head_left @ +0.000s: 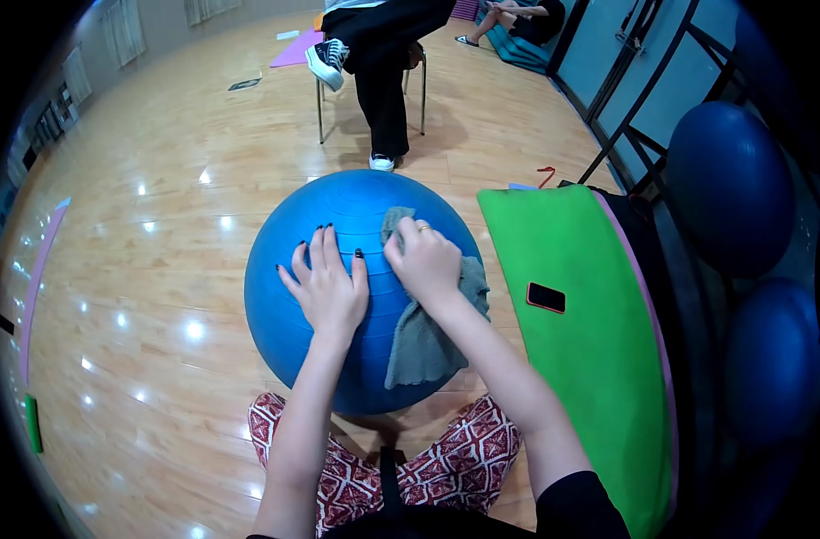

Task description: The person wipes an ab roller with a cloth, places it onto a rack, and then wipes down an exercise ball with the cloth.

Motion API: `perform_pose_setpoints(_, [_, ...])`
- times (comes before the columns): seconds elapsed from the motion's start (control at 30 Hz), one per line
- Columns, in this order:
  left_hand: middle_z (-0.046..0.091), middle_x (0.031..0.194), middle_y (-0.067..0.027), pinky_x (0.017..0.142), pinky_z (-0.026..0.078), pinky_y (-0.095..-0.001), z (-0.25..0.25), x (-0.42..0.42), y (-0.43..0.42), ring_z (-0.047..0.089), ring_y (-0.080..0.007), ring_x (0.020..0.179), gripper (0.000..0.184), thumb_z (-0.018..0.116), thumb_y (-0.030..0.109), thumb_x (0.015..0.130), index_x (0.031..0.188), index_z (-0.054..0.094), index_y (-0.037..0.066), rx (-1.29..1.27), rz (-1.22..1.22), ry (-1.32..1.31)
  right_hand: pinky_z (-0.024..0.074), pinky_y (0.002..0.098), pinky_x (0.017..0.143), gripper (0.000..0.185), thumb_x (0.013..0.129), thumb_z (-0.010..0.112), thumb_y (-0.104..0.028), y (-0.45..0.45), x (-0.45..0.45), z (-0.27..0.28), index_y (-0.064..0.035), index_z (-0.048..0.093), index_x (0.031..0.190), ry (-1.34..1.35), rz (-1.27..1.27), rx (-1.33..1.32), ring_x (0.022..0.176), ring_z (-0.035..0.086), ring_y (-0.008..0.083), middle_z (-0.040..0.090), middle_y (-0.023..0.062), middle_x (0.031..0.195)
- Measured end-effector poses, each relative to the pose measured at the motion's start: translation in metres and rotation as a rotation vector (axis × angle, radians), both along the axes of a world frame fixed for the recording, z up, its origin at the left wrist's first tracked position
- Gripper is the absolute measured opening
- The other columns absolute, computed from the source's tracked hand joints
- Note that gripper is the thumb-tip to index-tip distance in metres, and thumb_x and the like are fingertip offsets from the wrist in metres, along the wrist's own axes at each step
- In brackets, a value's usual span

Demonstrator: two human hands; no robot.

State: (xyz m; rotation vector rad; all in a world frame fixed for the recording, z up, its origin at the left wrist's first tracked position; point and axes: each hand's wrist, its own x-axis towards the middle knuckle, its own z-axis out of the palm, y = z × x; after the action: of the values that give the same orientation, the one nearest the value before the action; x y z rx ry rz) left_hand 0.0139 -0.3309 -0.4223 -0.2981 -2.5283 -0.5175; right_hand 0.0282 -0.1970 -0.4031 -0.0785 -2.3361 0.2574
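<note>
Left hand (329, 295) spread on a blue exercise ball (376, 323), right hand (428, 265) pinching grey cloth (423, 349) at right, amount wiped unclear.

Wearer's hands: two, left hand (329, 292), right hand (431, 268). Blue ball (293, 242) beneath them: one. Other balls (731, 189) at right: at least two, dark edge hides exact count. Cloth (428, 346): one. Phone (546, 298): one. Chair (423, 99): one. Other people (380, 90): two. Sneakers (327, 65) on nearer person: two. Stacked teal mats (516, 52): several, exact number unclear.
</note>
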Motion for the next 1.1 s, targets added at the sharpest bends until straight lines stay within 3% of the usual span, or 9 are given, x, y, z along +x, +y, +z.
perform_pose_setpoints(0.13, [0.045,0.129,-0.0081,0.102,0.019,-0.0541,-0.003,-0.021,-0.028,0.035,-0.0309,0.12,0.05,0.05,0.032,0.082,0.125,0.045,0.008,0.046,-0.036,-0.014,0.0482,0.0414,0.05,0.015,0.077,0.057,-0.022,0.039,-0.003,-0.018,-0.0074,0.053,0.074,-0.094,-0.125,-0.139,0.058,0.06,0.0298,0.06,0.0117,0.068])
perform_pose_setpoints(0.2, [0.048,0.126,-0.0093,0.101,0.025,-0.0449,-0.007,-0.036,-0.05,0.035,-0.0317,0.12,0.047,0.049,0.03,0.082,0.125,0.046,0.008,0.056,-0.065,0.011,0.048,0.0427,0.052,0.015,0.077,0.056,-0.022,0.054,-0.002,-0.025,-0.007,0.054,0.075,-0.148,-0.15,-0.182,0.06,0.06,0.0313,0.061,0.0121,0.069])
perform_pose_setpoints(0.33, [0.048,0.127,-0.01,0.101,0.027,-0.0429,-0.006,-0.063,-0.085,0.035,-0.0326,0.119,0.046,0.048,0.029,0.085,0.126,0.046,0.009,0.095,-0.081,-0.072,0.0478,0.0428,0.054,0.015,0.077,0.055,-0.021,0.029,0.0,0.014,-0.0066,0.054,0.075,-0.077,-0.114,-0.258,0.062,0.06,0.0314,0.061,0.0118,0.07])
perform_pose_setpoints(0.4, [0.047,0.127,-0.0098,0.101,0.027,-0.0431,-0.002,-0.065,-0.085,0.035,-0.0322,0.12,0.046,0.047,0.029,0.085,0.126,0.046,0.009,0.078,-0.074,-0.104,0.0479,0.0411,0.053,0.013,0.076,0.055,-0.021,0.002,-0.007,0.046,-0.0072,0.054,0.074,0.107,0.059,-0.252,0.063,0.061,0.0304,0.06,0.0115,0.069])
perform_pose_setpoints(0.53, [0.046,0.128,-0.0087,0.101,0.025,-0.0436,0.001,-0.034,-0.049,0.036,-0.0299,0.12,0.045,0.049,0.031,0.084,0.123,0.048,0.009,0.032,-0.097,-0.041,0.0465,0.0398,0.051,0.015,0.076,0.058,-0.022,-0.046,-0.019,0.084,-0.0071,0.054,0.073,0.153,0.201,-0.198,0.06,0.059,0.0299,0.059,0.0114,0.069])
perform_pose_setpoints(0.6, [0.047,0.127,-0.009,0.101,0.025,-0.0437,0.001,-0.025,-0.033,0.037,-0.0294,0.119,0.047,0.052,0.031,0.082,0.122,0.048,0.008,0.023,-0.109,-0.011,0.0468,0.0391,0.051,0.015,0.075,0.058,-0.022,-0.054,-0.023,0.077,-0.0071,0.054,0.073,0.161,0.28,-0.162,0.059,0.059,0.0294,0.059,0.0107,0.07])
perform_pose_setpoints(0.67, [0.048,0.126,-0.0094,0.101,0.025,-0.0438,0.002,-0.021,-0.028,0.038,-0.0293,0.118,0.047,0.052,0.033,0.082,0.121,0.05,0.007,0.006,-0.129,0.008,0.0476,0.0387,0.051,0.016,0.075,0.057,-0.021,-0.051,-0.031,0.045,-0.0068,0.053,0.071,-0.055,0.402,-0.082,0.059,0.06,0.0285,0.059,0.0099,0.07])
perform_pose_setpoints(0.77, [0.049,0.125,-0.0099,0.101,0.025,-0.044,-0.004,-0.031,-0.025,0.039,-0.0293,0.117,0.046,0.051,0.034,0.082,0.119,0.052,0.007,0.032,-0.122,0.06,0.0484,0.0385,0.05,0.015,0.075,0.057,-0.021,-0.025,-0.039,0.01,-0.0073,0.053,0.071,-0.078,0.292,-0.034,0.058,0.06,0.0279,0.059,0.0099,0.067])
perform_pose_setpoints(1.1, [0.051,0.123,-0.0105,0.1,0.026,-0.0464,0.003,-0.028,0.005,0.041,-0.0291,0.116,0.044,0.051,0.034,0.081,0.116,0.055,0.007,0.062,-0.127,0.075,0.0483,0.0423,0.052,0.017,0.078,0.055,-0.022,0.03,-0.031,-0.008,-0.0066,0.052,0.073,0.0,-0.066,-0.167,0.059,0.06,0.031,0.059,0.0123,0.065])
